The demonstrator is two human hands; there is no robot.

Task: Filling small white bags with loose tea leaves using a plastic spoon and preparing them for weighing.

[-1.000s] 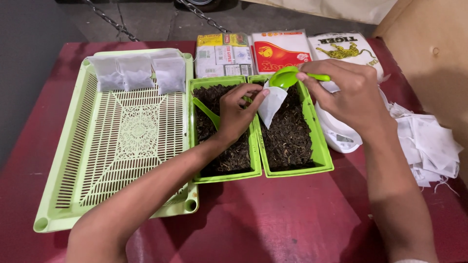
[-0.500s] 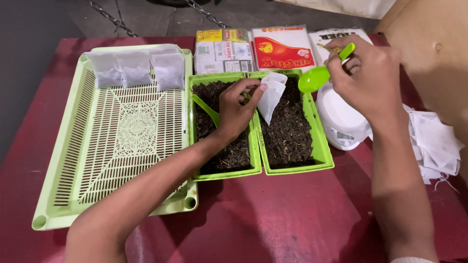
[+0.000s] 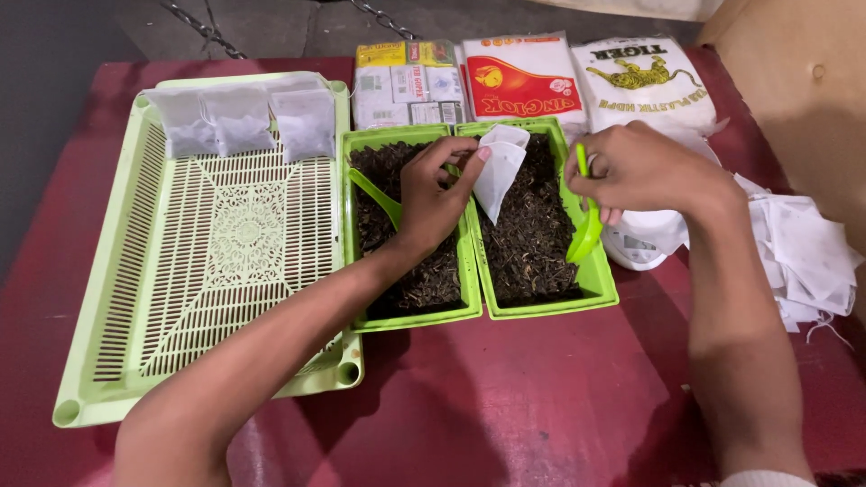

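Observation:
My left hand (image 3: 431, 197) pinches a small white filter bag (image 3: 499, 169) and holds it over the right green bin (image 3: 596, 287) of dark loose tea. My right hand (image 3: 639, 169) grips a green plastic scoop (image 3: 586, 225), bowl pointing down at that bin's right wall. The left green bin (image 3: 415, 320) holds more tea, and a second green scoop (image 3: 381, 202) rests in it beside my left thumb.
A large pale green perforated tray (image 3: 216, 271) lies at left with three filled white bags (image 3: 239, 122) along its far edge. Plastic packets (image 3: 523, 77) line the table's back. A white scale (image 3: 645, 239) and a pile of empty bags (image 3: 803, 257) sit at right.
My right hand swung the scoop from above the bag out to the right, then down to the right bin's right wall. My left hand kept hold of the bag.

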